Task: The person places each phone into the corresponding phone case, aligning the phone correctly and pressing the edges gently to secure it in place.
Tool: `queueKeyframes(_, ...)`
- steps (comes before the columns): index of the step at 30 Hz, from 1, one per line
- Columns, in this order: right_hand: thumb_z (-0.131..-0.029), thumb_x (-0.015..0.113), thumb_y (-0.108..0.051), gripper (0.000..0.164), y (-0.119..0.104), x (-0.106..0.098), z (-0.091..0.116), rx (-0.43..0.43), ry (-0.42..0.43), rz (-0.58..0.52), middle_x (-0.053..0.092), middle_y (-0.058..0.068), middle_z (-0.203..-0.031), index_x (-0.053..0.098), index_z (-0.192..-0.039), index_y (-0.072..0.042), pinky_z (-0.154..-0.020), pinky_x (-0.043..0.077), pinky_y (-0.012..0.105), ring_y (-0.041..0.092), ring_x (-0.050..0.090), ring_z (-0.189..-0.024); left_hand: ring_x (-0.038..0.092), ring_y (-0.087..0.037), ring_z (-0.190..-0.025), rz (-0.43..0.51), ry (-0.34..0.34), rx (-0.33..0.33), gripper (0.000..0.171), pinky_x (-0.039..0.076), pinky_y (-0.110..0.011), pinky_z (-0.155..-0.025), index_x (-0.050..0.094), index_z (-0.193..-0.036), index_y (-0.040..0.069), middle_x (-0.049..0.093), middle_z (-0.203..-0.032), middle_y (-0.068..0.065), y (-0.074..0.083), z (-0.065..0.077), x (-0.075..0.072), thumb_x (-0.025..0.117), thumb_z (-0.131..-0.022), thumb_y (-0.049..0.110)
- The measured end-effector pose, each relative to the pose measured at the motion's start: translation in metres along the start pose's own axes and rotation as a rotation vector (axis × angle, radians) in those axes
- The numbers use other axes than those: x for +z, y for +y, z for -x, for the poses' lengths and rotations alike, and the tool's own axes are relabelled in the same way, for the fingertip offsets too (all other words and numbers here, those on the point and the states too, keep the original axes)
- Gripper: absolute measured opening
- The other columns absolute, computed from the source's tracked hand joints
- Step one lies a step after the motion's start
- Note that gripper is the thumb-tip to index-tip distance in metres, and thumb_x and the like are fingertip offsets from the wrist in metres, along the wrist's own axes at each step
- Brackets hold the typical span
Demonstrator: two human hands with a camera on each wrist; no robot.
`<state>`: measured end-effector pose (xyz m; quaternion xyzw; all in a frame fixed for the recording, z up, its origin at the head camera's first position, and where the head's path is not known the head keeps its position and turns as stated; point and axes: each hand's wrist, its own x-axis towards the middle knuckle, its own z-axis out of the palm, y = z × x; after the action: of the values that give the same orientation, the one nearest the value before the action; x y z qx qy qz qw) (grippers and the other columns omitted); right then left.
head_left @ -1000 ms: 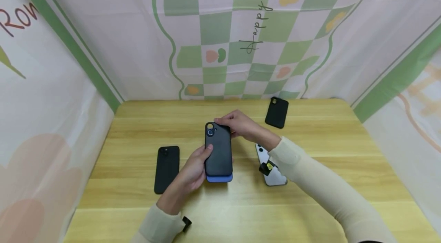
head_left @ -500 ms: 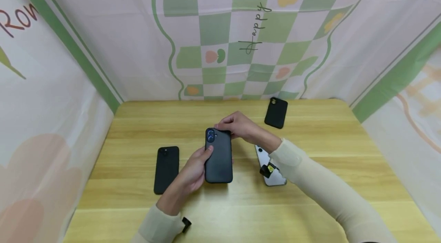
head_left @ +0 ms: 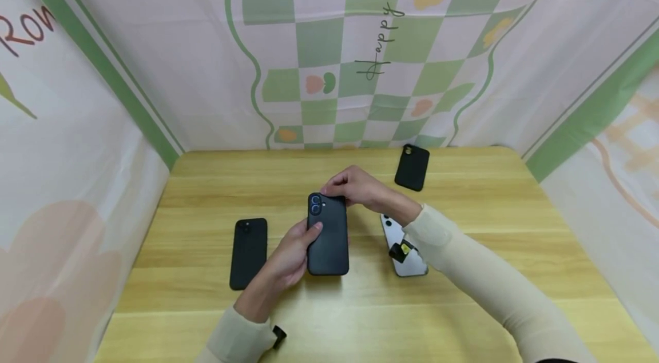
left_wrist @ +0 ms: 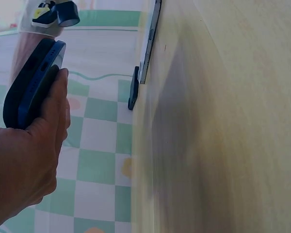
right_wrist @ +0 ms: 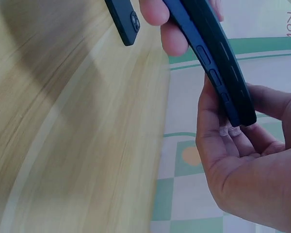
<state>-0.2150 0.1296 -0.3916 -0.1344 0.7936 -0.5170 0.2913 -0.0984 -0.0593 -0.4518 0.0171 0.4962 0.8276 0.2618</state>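
My left hand (head_left: 290, 254) grips a blue phone (right_wrist: 216, 80) with a black phone case (head_left: 329, 246) lying against its back, the thumb on the case. In the head view the case hides nearly all of the phone; its two camera lenses show through the cutout. At the top edge, my right hand (head_left: 357, 186) pinches the case's upper corner with thumb and finger. From the right wrist view, the phone's side and the case's side stand next to each other as two layers. Both are held above the wooden table (head_left: 370, 317).
Left of my hands lies a black phone or phone case with a camera corner (head_left: 249, 254). A white phone (head_left: 412, 264) lies under my right forearm. Another black phone case (head_left: 412, 168) is at the table's back right. Patterned cloth walls (head_left: 206, 66) stand around the table.
The case has slid down over the phone, covering the blue strip that showed at the bottom. Both lenses now sit in its cutout. The right hand has lowered slightly with the case's top edge.
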Motion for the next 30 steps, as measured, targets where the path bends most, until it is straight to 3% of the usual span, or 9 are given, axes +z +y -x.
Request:
queueKeyframes(8,-0.106,0.068,-0.023,0.025,-0.003,0.004,0.0,-0.029,-0.031,0.053,0.079,0.007,-0.106,0.083,-0.108,-0.003,-0.068,0.054,0.026,0.012,0.067,-0.079,0.06,-0.033,-0.132,-0.052,-0.027,0.007,0.052,0.055,-0.046,-0.107,0.025,-0.164,-0.001,0.05,-0.152,-0.029,0.0,0.001,-0.001,0.039,-0.117,0.018)
queueKeyframes(15,-0.105,0.069,-0.018,0.021,0.0,0.007,-0.001,-0.095,-0.004,0.104,0.079,0.01,-0.115,0.084,-0.104,-0.004,-0.087,0.056,0.028,0.018,0.072,-0.106,0.059,-0.032,-0.134,-0.061,-0.017,0.003,0.051,0.055,-0.044,-0.107,0.028,-0.163,-0.002,0.051,-0.152,-0.028,-0.001,0.001,0.0,0.04,-0.117,0.016)
queueKeyframes(23,-0.102,0.073,-0.025,0.024,0.007,-0.001,0.005,-0.045,0.021,0.017,0.08,0.007,-0.09,0.084,-0.105,-0.004,-0.067,0.061,0.029,0.015,0.072,-0.073,0.059,-0.032,-0.135,-0.086,0.048,0.022,0.049,0.055,-0.043,-0.106,0.032,-0.161,-0.001,0.054,-0.151,-0.026,0.001,0.001,0.004,0.042,-0.116,0.017)
queueKeyframes(27,-0.101,0.075,-0.026,0.025,0.009,-0.007,0.009,-0.014,0.014,0.0,0.078,0.007,-0.081,0.083,-0.105,-0.003,-0.072,0.066,0.04,0.017,0.074,-0.069,0.059,-0.03,-0.135,-0.084,0.088,0.028,0.046,0.055,-0.043,-0.107,0.035,-0.158,-0.003,0.056,-0.15,-0.025,0.002,0.0,0.004,0.042,-0.116,0.015)
queueKeyframes(30,-0.1,0.076,-0.027,0.026,0.01,-0.009,0.012,-0.004,0.009,-0.002,0.078,0.007,-0.08,0.083,-0.105,-0.002,-0.073,0.066,0.041,0.017,0.074,-0.069,0.059,-0.029,-0.134,-0.085,0.094,0.026,0.046,0.054,-0.044,-0.108,0.036,-0.158,-0.002,0.056,-0.15,-0.025,0.002,-0.001,0.004,0.042,-0.116,0.015)
